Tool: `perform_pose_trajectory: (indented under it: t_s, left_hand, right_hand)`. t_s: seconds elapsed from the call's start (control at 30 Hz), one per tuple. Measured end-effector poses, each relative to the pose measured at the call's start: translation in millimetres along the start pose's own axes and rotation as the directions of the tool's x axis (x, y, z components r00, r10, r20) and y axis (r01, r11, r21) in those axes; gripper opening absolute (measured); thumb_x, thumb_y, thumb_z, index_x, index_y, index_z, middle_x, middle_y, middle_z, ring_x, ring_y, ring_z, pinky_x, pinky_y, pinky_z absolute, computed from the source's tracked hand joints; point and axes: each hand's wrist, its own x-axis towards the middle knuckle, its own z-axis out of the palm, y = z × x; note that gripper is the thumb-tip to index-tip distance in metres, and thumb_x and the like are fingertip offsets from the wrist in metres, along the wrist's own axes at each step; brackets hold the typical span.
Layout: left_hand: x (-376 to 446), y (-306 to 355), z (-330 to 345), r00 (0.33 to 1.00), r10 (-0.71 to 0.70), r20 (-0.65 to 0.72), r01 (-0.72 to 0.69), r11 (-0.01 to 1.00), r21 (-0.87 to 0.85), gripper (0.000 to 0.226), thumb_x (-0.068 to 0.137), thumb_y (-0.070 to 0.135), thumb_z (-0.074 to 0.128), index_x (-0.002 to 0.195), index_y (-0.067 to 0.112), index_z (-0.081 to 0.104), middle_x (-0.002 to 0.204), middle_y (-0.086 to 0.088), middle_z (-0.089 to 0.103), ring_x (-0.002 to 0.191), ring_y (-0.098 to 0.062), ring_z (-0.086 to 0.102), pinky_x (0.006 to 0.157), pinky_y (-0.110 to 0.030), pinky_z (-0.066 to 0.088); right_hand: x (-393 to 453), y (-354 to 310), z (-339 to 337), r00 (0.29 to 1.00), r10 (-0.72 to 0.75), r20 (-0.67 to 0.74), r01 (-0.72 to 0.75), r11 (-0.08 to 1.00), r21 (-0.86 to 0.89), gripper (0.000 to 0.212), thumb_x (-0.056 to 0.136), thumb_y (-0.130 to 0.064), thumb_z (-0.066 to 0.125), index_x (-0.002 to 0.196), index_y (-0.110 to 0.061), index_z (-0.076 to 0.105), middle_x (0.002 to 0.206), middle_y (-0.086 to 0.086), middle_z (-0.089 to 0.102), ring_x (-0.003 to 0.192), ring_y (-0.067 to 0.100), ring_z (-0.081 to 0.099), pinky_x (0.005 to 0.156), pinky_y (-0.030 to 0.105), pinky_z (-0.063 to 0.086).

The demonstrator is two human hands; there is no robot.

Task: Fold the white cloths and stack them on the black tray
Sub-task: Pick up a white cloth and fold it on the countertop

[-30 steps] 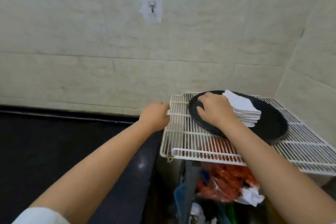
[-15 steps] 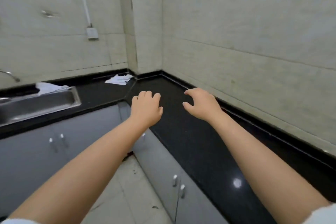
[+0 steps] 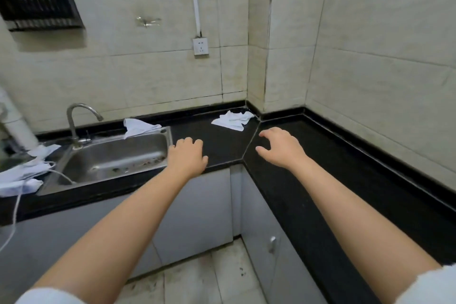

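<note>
Black corner surface (image 3: pixel 320 155) carries unfolded white cloths: one in the corner (image 3: pixel 233 119), one behind the sink (image 3: pixel 139 126), perhaps more at far left (image 3: pixel 22 173). Left hand (image 3: pixel 188 155) and right hand (image 3: pixel 281 147) reach forward, grip apart, holding nothing. No tray in view; folding remains.

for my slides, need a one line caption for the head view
Both empty hands, left and right, reach toward a crumpled white cloth in the black countertop corner.

Crumpled white cloths (image 3: pixel 233 119) lie on a glossy black stone countertop (image 3: pixel 345 168) with a silver steel sink (image 3: pixel 116 155). The wall tiles (image 3: pixel 382 44) are cream with faint mottling; the cabinet doors (image 3: pixel 204 205) are plain grey.
</note>
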Motion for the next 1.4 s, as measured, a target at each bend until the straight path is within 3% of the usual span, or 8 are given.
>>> perform_pose_trajectory:
  t_s: [0.33, 0.63, 0.77, 1.0, 1.13, 1.2, 1.3, 1.4]
  left_hand:
    - [216.9, -80.3, 60.6, 0.991, -0.027, 0.128, 0.024, 0.999, 0.024, 0.045, 0.095, 0.034, 0.043, 0.134, 0.012, 0.04, 0.136, -0.011, 0.044, 0.127, -0.03, 0.042, 0.1, -0.042, 0.039]
    - [431.2, -92.4, 115.5, 0.961, 0.214, 0.176, -0.21, 0.977, -0.044, 0.044, 0.095, 0.032, 0.043, 0.133, 0.011, 0.041, 0.136, -0.01, 0.044, 0.126, -0.029, 0.042, 0.1, -0.04, 0.039]
    - [499.9, -74.2, 145.7, 0.935, 0.29, 0.203, -0.273, 0.956, -0.106, 0.04, 0.094, 0.028, 0.043, 0.13, 0.011, 0.044, 0.134, -0.008, 0.047, 0.125, -0.026, 0.044, 0.098, -0.037, 0.04]
    - [583.3, -47.7, 186.2, 0.943, 0.249, 0.221, -0.213, 0.961, -0.175, 0.038, 0.095, 0.028, 0.043, 0.127, 0.01, 0.048, 0.13, -0.009, 0.051, 0.119, -0.027, 0.048, 0.094, -0.038, 0.043]
    - [616.1, -39.6, 203.2, 0.942, 0.2, 0.27, -0.163, 0.975, -0.152, 0.04, 0.095, 0.029, 0.042, 0.131, 0.01, 0.045, 0.135, -0.008, 0.048, 0.123, -0.026, 0.046, 0.098, -0.037, 0.04]
    - [626.2, -35.3, 209.9, 0.936, 0.197, 0.291, -0.159, 0.976, -0.15, 0.04, 0.096, 0.028, 0.042, 0.131, 0.01, 0.045, 0.135, -0.008, 0.048, 0.123, -0.026, 0.046, 0.098, -0.036, 0.04]
    - [629.0, -30.6, 218.8, 0.923, 0.211, 0.323, -0.164, 0.973, -0.165, 0.037, 0.096, 0.027, 0.042, 0.129, 0.01, 0.046, 0.133, -0.009, 0.048, 0.121, -0.026, 0.046, 0.097, -0.037, 0.041]
    - [624.2, -28.7, 225.8, 0.911, 0.231, 0.341, -0.177, 0.967, -0.184, 0.038, 0.095, 0.027, 0.043, 0.129, 0.01, 0.046, 0.132, -0.008, 0.049, 0.121, -0.026, 0.046, 0.096, -0.037, 0.041]
  right_hand:
    - [223.5, 22.9, 83.6, 0.987, 0.116, 0.108, -0.114, 0.993, -0.021, 0.043, 0.089, -0.029, 0.05, 0.129, -0.014, 0.046, 0.134, 0.01, 0.048, 0.122, 0.029, 0.046, 0.097, 0.042, 0.041]
    - [402.7, 57.0, 149.3, 0.934, 0.323, 0.15, -0.315, 0.946, -0.076, 0.039, 0.089, -0.024, 0.05, 0.124, -0.009, 0.051, 0.128, 0.015, 0.051, 0.117, 0.031, 0.049, 0.093, 0.04, 0.044]
    - [459.1, 84.5, 186.7, 0.908, 0.359, 0.215, -0.355, 0.933, -0.06, 0.045, 0.089, -0.022, 0.051, 0.131, -0.007, 0.044, 0.136, 0.014, 0.044, 0.123, 0.031, 0.045, 0.102, 0.041, 0.042]
    - [575.0, 131.3, 246.5, 0.921, 0.24, 0.308, -0.204, 0.968, -0.143, 0.04, 0.088, -0.018, 0.048, 0.127, -0.009, 0.05, 0.141, 0.015, 0.037, 0.129, 0.033, 0.036, 0.103, 0.043, 0.039]
    - [627.1, 148.7, 273.6, 0.889, 0.221, 0.401, -0.119, 0.957, -0.264, 0.04, 0.092, -0.022, 0.043, 0.132, -0.016, 0.045, 0.156, 0.004, 0.009, 0.144, 0.028, 0.004, 0.116, 0.049, 0.015]
    - [641.0, 157.2, 284.8, 0.864, 0.232, 0.448, -0.096, 0.947, -0.306, 0.041, 0.093, -0.022, 0.04, 0.133, -0.016, 0.042, 0.157, 0.002, 0.007, 0.145, 0.027, -0.003, 0.117, 0.052, 0.004]
    - [643.6, 163.7, 289.2, 0.88, 0.242, 0.408, -0.155, 0.96, -0.235, 0.045, 0.093, -0.015, 0.036, 0.137, -0.011, 0.034, 0.153, 0.003, 0.022, 0.145, 0.025, 0.003, 0.116, 0.053, 0.0]
    - [629.3, 169.2, 277.9, 0.927, 0.188, 0.326, -0.169, 0.982, -0.086, 0.044, 0.093, -0.01, 0.038, 0.136, -0.006, 0.037, 0.148, 0.007, 0.032, 0.142, 0.026, 0.018, 0.117, 0.049, 0.011]
